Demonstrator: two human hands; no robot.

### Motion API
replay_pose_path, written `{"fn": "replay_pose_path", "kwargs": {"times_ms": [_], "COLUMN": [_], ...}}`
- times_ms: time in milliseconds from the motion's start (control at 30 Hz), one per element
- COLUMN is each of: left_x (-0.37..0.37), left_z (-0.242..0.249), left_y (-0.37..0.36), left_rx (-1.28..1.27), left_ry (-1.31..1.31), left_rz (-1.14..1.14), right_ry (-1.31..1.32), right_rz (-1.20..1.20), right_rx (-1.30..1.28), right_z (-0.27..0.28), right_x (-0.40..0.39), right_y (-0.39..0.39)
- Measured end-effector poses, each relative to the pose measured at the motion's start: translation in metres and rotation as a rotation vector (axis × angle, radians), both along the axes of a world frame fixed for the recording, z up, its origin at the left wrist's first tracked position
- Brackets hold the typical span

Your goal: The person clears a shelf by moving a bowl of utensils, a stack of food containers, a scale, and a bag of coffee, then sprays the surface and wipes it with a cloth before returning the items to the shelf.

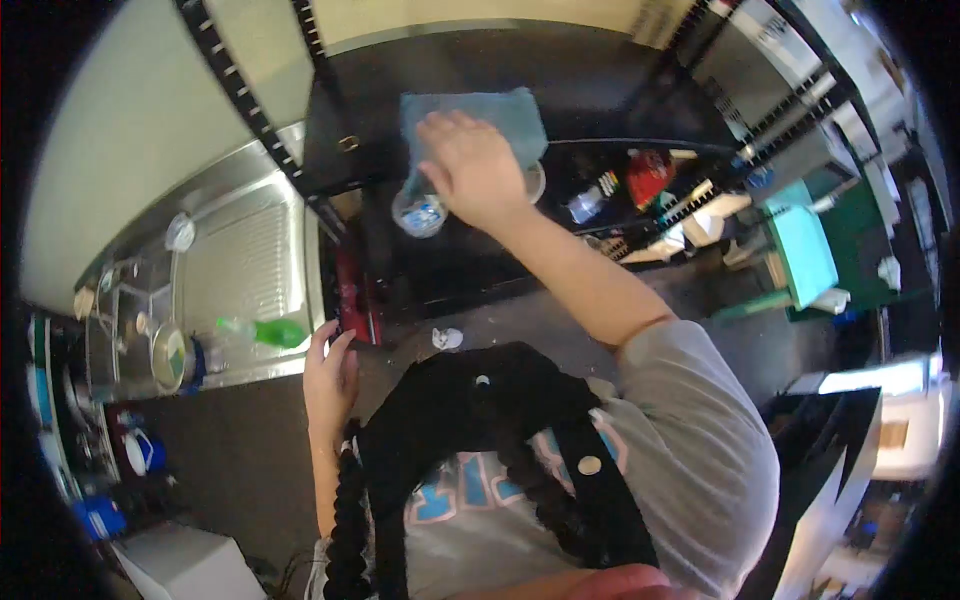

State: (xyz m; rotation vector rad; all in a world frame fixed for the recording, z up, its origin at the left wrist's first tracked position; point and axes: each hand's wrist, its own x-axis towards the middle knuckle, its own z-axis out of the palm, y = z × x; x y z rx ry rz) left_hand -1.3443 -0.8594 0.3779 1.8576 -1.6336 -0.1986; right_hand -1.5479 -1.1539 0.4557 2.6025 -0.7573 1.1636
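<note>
Black counter [600, 80] mostly bare right of the blue cloth [500, 115]; open passage there. Shelf clutter [650, 190] crowds the right side below. Left, draining board [245, 270] open, green bottle [265, 332] lying across its near edge.

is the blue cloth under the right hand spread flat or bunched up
Mostly spread: the blue cloth lies flat as a broad sheet on the black surface, with the right hand pressing on its lower part.

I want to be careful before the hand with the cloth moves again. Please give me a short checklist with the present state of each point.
1. Right hand lies on the blue cloth: ok.
2. Cloth lies flat on the black surface: ok.
3. Clear cup stands apart from the right hand: not ok, it is right beside it.
4. Left hand rests at the counter edge: ok.
5. Cup upright: cannot tell.
</note>
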Motion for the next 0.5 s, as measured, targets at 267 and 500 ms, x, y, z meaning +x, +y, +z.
{"fn": "replay_pose_path", "kwargs": {"times_ms": [267,500], "left_x": [-0.008,-0.012], "left_z": [-0.007,-0.008], "left_y": [-0.035,-0.062], "left_rx": [0.074,0.095], "left_ry": [-0.074,-0.144], "left_rz": [-0.137,-0.118], "right_ry": [0.008,-0.076], "right_rz": [-0.121,-0.253], "right_rx": [-0.294,-0.385], "right_z": [-0.030,-0.046], "right_x": [-0.121,-0.280], "right_y": [-0.064,-0.149]}}
